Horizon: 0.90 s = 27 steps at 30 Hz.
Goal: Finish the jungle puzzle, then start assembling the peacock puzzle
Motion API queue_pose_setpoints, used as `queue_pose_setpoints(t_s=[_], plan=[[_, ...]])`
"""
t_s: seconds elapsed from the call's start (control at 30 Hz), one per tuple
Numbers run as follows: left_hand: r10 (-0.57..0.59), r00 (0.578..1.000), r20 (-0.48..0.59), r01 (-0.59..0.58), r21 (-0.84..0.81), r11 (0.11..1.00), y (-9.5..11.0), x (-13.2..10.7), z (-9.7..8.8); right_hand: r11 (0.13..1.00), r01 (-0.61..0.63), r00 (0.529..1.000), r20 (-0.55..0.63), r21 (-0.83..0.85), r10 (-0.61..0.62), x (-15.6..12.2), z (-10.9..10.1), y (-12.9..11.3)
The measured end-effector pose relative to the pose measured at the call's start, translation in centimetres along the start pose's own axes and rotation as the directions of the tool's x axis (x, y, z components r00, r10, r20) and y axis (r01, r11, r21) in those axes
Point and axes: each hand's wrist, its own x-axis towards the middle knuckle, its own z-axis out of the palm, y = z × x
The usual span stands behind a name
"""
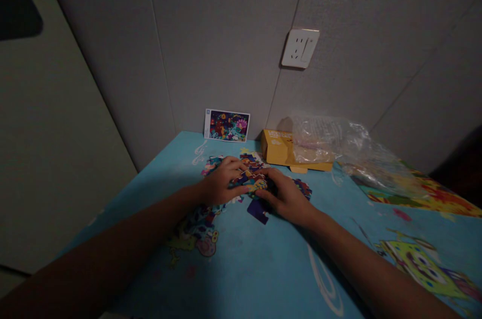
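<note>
Both hands meet over jigsaw puzzle pieces (pixel 257 184) near the middle of the table. My left hand (pixel 222 182) comes in from the left, its thumb and fingers gripping the left side of a small group of pieces. From the right, my right hand (pixel 286 197) pinches the other side of that group, thumb toward me. A dark purple puzzle piece (pixel 257 211) lies flat just below my right thumb. More pieces (pixel 303 187) lie behind and beside the hands, partly covered by them. Whether the held pieces are fully joined is too small to tell.
A printed picture card (pixel 228 126) leans against the wall at the back. Right of it sits a yellow box (pixel 276 148) with a clear plastic bag (pixel 331 136) over it. A colourful sheet (pixel 433 202) lies on the right. The blue patterned tablecloth (pixel 259 274) covers the table.
</note>
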Motion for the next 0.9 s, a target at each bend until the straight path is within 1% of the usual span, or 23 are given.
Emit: queue_pose_setpoints(t_s=[0.1,0.27,0.43,0.53,0.7,0.8,0.9], plan=[[-0.038,0.999,0.013,0.038,0.017,0.999,0.0,0.0,-0.2,1.0,0.022,0.999,0.025,0.02,-0.022,0.0,0.0,0.2],[-0.025,0.999,0.038,0.024,0.035,0.999,0.0,0.0,0.3,0.995,0.078,0.996,0.04,0.063,-0.08,0.1,-0.2,-0.5],[-0.056,0.998,-0.035,0.056,-0.006,0.998,0.0,0.0,0.2,0.99,0.125,0.992,-0.011,0.062,-0.124,0.0,-0.2,-0.5],[-0.079,0.994,-0.079,0.078,-0.012,0.997,0.0,0.1,-0.1,0.995,0.082,0.996,-0.045,0.049,-0.079,-0.1,-0.2,-0.2],[-0.134,0.98,-0.145,0.138,0.016,0.99,-0.3,0.2,-0.3,0.995,-0.086,0.994,-0.075,-0.045,0.083,0.1,-0.1,0.4],[-0.146,0.982,-0.123,0.152,0.046,0.987,-0.4,0.1,-0.3,0.986,-0.141,0.988,-0.083,-0.094,0.134,0.2,-0.1,0.3],[-0.146,0.984,-0.1,0.152,0.06,0.987,-0.4,0.0,-0.3,0.983,-0.145,0.986,-0.102,-0.11,0.134,0.4,-0.2,0.0]])
